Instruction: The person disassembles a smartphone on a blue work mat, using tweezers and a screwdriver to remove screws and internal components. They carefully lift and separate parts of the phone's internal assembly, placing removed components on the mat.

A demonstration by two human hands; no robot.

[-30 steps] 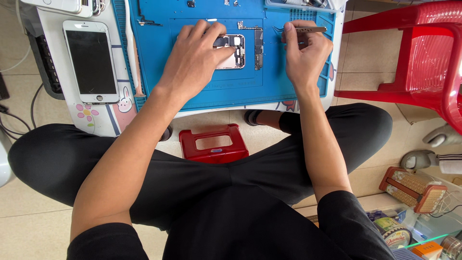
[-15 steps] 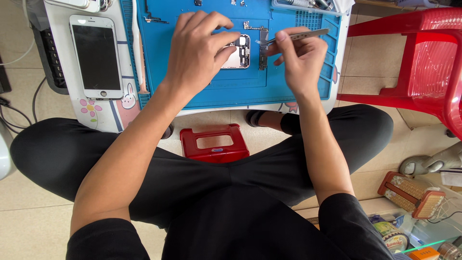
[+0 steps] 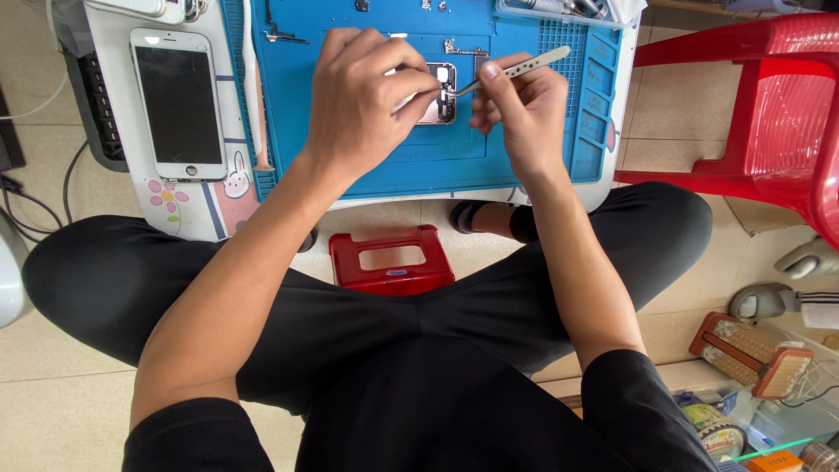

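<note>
At the top centre of the frame, on a ribbed blue rubber mat [image 3: 524, 166], the left hand [image 3: 367, 92] pinches an opened metal phone body [image 3: 440, 94], while the right hand [image 3: 524, 109] grips slim steel tweezers [image 3: 516, 68], tips touching it. A white phone screen [image 3: 179, 103] lies upper left.

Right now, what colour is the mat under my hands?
Blue, a work mat with moulded compartments; the head view shows it.
</note>
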